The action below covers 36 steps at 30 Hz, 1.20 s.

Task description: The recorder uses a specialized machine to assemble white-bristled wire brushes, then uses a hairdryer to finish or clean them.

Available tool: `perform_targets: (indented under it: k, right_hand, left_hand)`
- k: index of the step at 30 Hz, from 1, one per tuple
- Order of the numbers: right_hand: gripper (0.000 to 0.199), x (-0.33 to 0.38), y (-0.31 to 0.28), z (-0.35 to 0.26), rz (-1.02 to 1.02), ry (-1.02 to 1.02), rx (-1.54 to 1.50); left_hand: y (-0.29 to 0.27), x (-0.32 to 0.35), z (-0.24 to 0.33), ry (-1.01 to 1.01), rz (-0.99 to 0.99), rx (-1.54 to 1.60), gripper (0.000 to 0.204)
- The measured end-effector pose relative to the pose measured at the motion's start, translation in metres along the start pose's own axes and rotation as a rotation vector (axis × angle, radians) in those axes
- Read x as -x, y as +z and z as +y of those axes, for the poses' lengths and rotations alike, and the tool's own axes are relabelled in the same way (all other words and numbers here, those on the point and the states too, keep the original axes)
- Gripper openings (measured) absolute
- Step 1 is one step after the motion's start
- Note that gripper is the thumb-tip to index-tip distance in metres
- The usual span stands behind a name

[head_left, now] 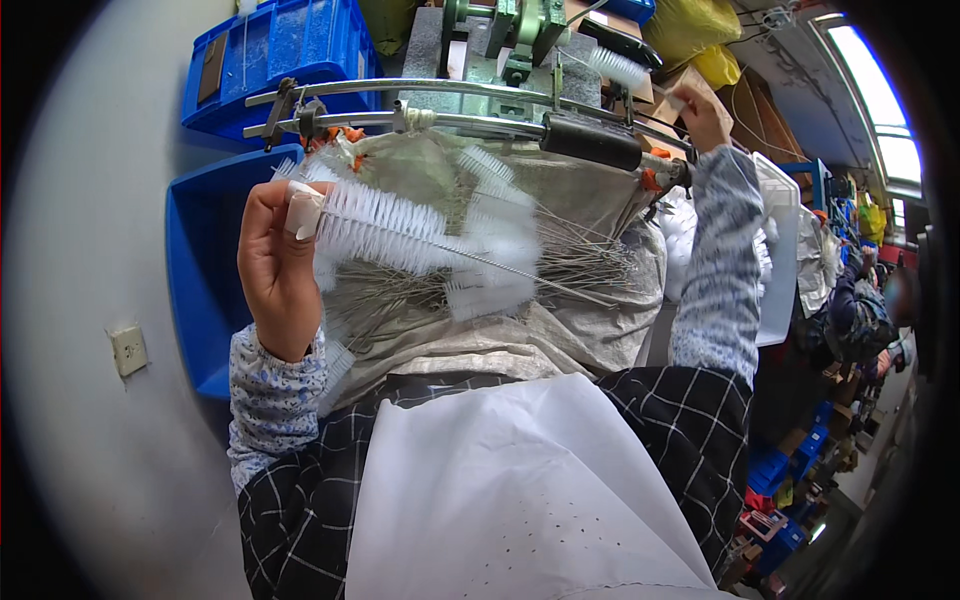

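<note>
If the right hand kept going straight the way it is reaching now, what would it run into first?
Probably the white bottle brush standing just up and left of the right hand, at the green machine. Depth is unclear, so the hand may pass beside it.

White bristle brushes [385, 232] w/ twisted-wire stems, bunched roughly horizontal, over sack of more.

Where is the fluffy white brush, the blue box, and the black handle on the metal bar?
white brush [385, 232], head view, on its bristles.
blue box [205, 270], head view, on its inner wall.
black handle [590, 142], head view, on its middle.
</note>
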State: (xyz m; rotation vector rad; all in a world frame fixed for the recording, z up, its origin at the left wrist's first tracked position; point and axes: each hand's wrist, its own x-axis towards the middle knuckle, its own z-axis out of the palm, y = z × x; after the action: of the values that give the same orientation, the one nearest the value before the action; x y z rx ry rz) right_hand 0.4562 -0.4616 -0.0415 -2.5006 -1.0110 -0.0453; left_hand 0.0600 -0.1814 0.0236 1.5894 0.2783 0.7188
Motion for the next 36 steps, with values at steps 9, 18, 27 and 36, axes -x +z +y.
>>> perform_targets:
  k: [9,18,27,36]
  right_hand:
    - [0.034,0.081,-0.009,-0.190,-0.715,-0.220,-0.519]
    - [0.028,0.022,0.050,-0.122,0.237,-0.129,0.219]
    - [0.031,-0.014,0.072,-0.096,0.080,0.097,0.261]
    - [0.032,-0.022,0.079,-0.083,0.060,0.066,0.173]
  left_hand:
    - [0.057,0.002,-0.026,-0.204,-0.039,0.065,0.011]
    - [-0.055,0.030,-0.030,-0.174,0.082,-0.740,0.022]
    - [-0.110,0.076,-0.039,-0.457,-0.061,-0.990,0.014]
    - [-0.126,0.080,-0.037,-0.595,-0.053,-0.847,0.010]
